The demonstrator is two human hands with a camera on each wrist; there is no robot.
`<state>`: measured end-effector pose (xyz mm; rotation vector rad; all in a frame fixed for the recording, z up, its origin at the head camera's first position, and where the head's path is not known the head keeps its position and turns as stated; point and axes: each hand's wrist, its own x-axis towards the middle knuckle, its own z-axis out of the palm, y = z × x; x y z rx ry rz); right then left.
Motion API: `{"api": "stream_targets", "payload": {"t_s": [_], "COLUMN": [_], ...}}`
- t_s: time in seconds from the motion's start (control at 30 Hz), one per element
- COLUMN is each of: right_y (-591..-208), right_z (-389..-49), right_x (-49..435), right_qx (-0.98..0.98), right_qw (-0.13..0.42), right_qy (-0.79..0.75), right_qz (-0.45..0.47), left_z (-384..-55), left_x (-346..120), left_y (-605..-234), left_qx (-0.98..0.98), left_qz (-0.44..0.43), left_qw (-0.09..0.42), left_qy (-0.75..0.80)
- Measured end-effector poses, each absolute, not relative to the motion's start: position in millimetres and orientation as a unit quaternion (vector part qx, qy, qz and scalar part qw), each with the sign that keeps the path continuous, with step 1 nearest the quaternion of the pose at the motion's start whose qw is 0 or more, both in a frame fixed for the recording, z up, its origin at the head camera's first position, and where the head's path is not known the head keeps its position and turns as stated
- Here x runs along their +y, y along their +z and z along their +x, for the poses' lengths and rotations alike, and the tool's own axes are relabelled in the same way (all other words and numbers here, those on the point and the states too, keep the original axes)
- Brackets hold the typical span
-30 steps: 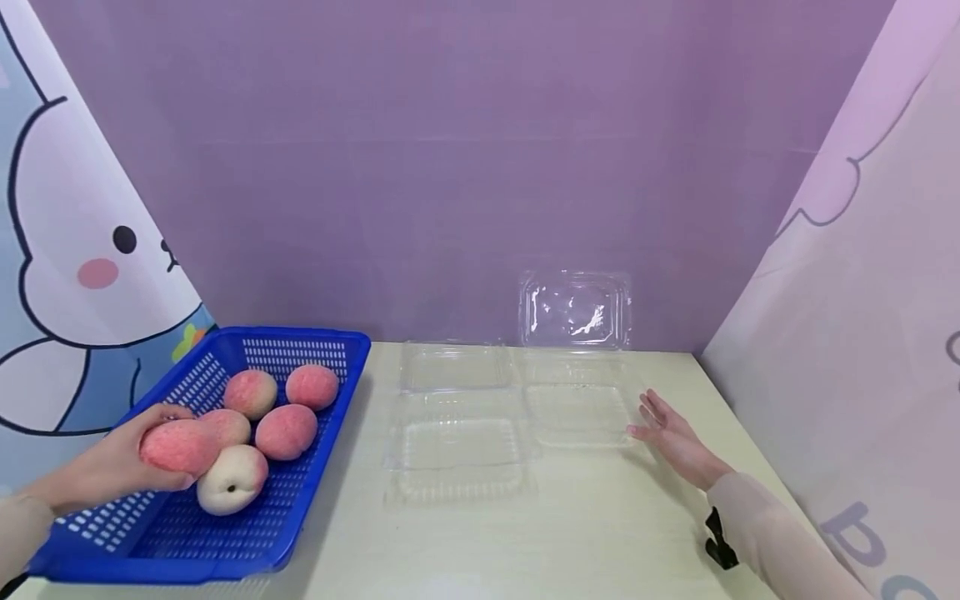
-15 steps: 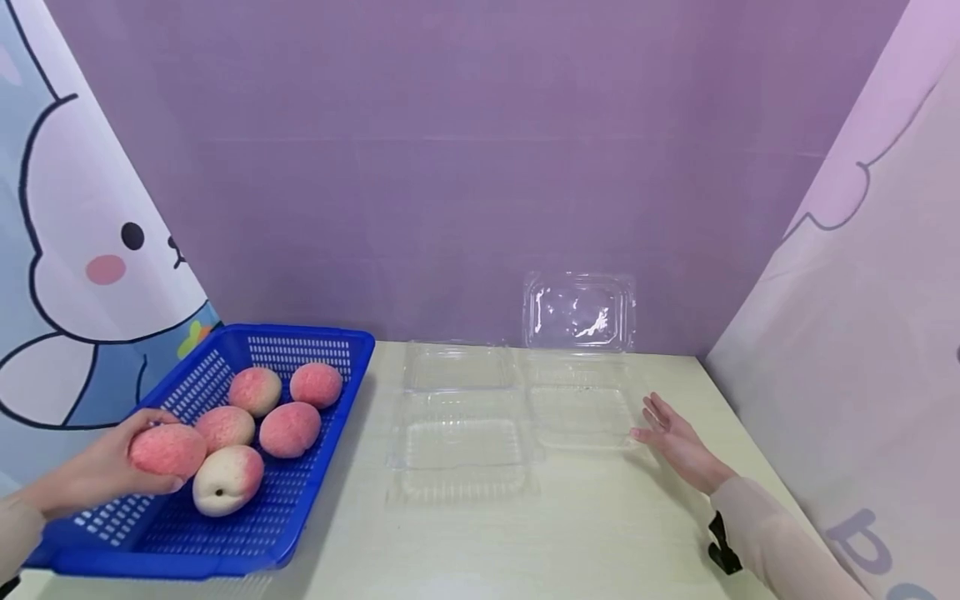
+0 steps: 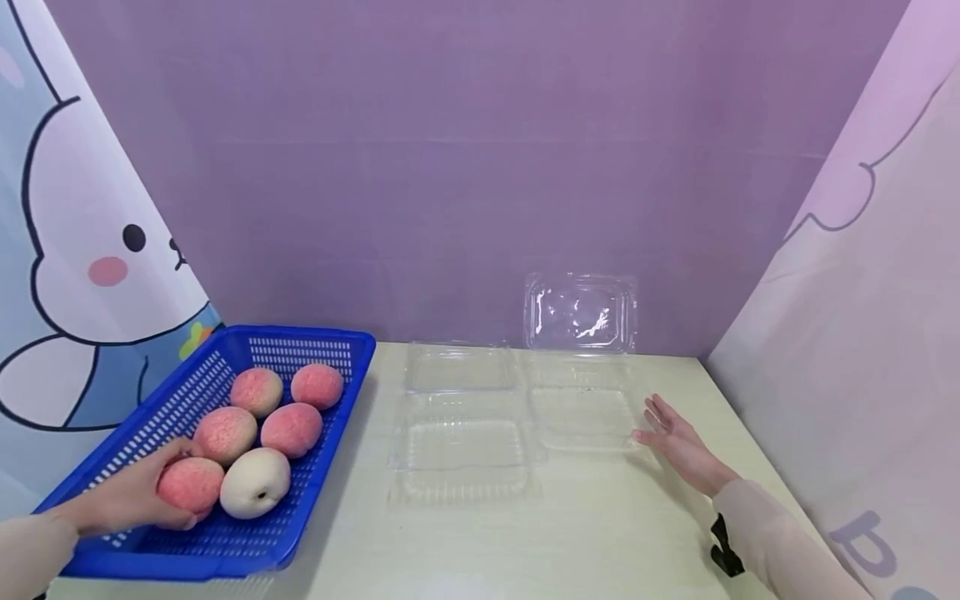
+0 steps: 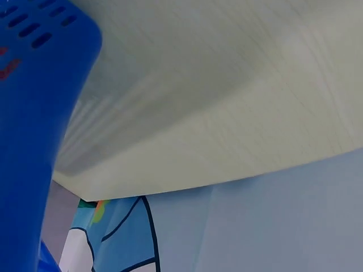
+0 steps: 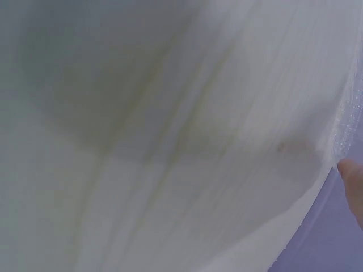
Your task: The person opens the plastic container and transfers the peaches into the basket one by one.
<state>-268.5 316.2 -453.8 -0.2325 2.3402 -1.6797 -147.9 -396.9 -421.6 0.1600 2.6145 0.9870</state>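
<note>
My left hand (image 3: 131, 496) grips a pink peach (image 3: 191, 486) inside the blue plastic basket (image 3: 176, 567), low and toward its front left. Against that peach's right side sits a pale peach (image 3: 256, 482), its stem hollow facing me. Several more peaches, among them a pink and cream one (image 3: 225, 435), lie behind. The right hand (image 3: 678, 442) is held with fingers extended beside the right rim of an open clear plastic container (image 3: 581, 417); whether it touches cannot be told. The left wrist view catches just the basket's outer wall (image 4: 28, 124); in the right wrist view a fingertip (image 5: 353, 187) shows.
That container's lid (image 3: 580, 312) stands raised at the back. To its left is another clear container (image 3: 463, 446) with its lid (image 3: 459, 369) folded back. The pale table (image 3: 465, 550) ends at a purple back wall (image 3: 465, 167), with printed side panels (image 3: 97, 225) alongside.
My left hand has come down into the basket with the pink peach, then slightly right. The pale peach has shifted right and turned. My right hand has stayed almost still.
</note>
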Motion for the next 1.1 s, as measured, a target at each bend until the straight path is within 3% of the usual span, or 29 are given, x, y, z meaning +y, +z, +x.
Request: {"api": "stream_targets", "payload": {"t_s": [0.43,0.77,1.1], "right_y": [-450.4,-450.3,-449.8], "right_z": [-267.5,-266.8,-269.8], "right_x": [319.2,318.5,316.6], "right_qx": [0.802,0.81,0.814], "right_qw": [0.122,0.122,0.124], "right_qy": [-0.581,-0.57,-0.563], "right_qz": [-0.071,-0.069,-0.07], "left_z": [-151.3,-149.4,-145.8], "left_x": [-389.7,-392.5,-395.0], "left_y": [-418.6,-421.7,-425.7], "left_qx": [0.912,0.905,0.906], "left_qz": [0.041,0.096,0.091], "left_qw": [0.184,0.183,0.186], "left_qy": [0.365,0.373,0.37]}}
